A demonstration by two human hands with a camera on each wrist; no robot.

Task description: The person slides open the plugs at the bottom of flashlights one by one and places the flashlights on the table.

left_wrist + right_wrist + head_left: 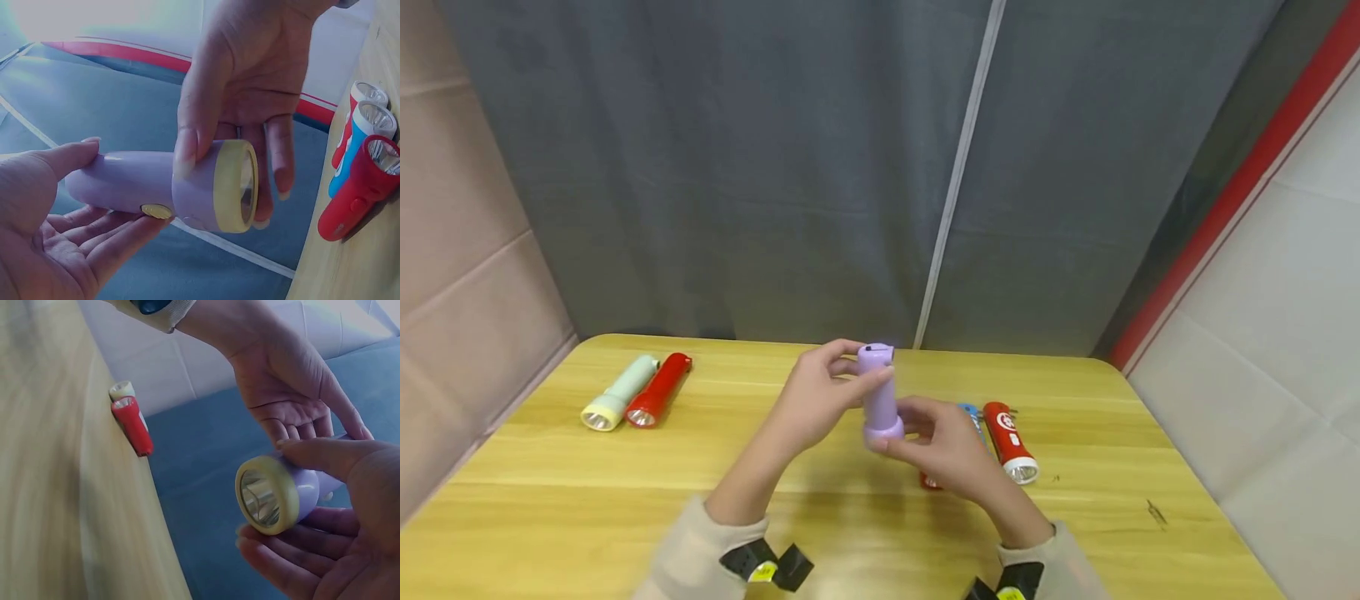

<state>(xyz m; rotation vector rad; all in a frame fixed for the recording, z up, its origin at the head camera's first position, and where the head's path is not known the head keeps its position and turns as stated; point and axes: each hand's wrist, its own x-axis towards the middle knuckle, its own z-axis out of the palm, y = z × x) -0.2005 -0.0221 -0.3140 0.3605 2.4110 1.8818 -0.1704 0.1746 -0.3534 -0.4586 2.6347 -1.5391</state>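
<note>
A purple flashlight (880, 404) is held upright above the table by both hands, its head down and its tail up. It has a yellow rim and a yellow button (156, 211), seen in the left wrist view. My left hand (820, 392) grips the body near the tail, thumb on one side and fingers on the other. Around the wider head, the thumb and fingers of my right hand (951, 446) pinch from the right. The lens (259, 499) shows in the right wrist view, with nothing covering it.
At the table's left lie a mint-green flashlight (628, 385) and a red flashlight (660, 390), side by side. Behind my right hand are a red-and-white flashlight (1006, 433), a partly hidden blue flashlight (359, 140) and another red flashlight (353, 203). A grey curtain (737, 167) hangs behind the table.
</note>
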